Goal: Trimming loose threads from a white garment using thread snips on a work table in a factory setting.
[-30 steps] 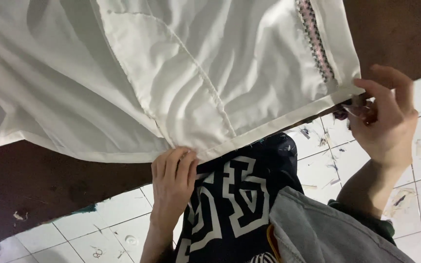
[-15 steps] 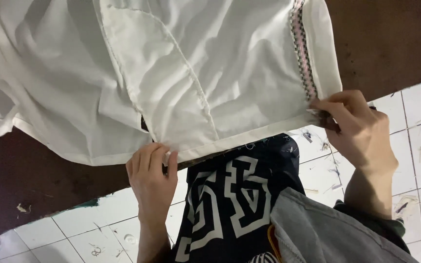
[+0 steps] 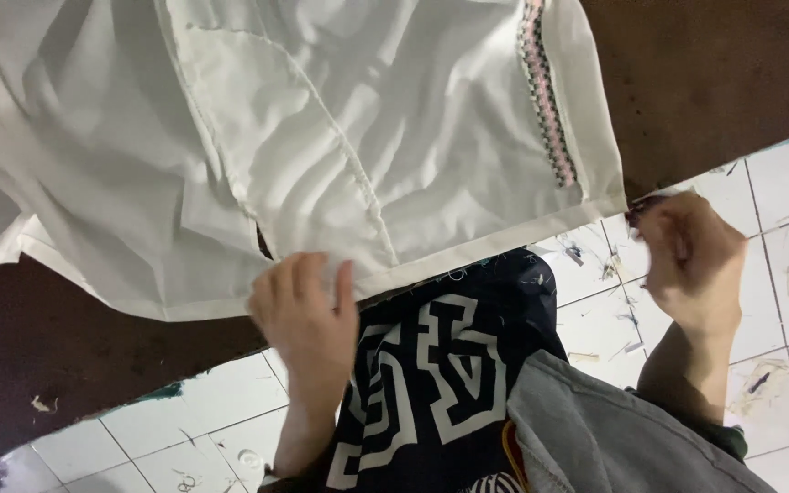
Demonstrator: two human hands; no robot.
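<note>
One white garment point(image 3: 321, 137) is lying spread on the brown table point(image 3: 732, 82). The left hand point(image 3: 308, 315) is pressing flat, fingers together, on its hem; the right hand point(image 3: 691, 260), blurred, is hovering curled just beside the corner, grip unclear.

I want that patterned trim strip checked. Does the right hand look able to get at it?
Probably yes: the right hand sits just off the garment's corner, the trim lies uncovered just above it, nothing between.
</note>
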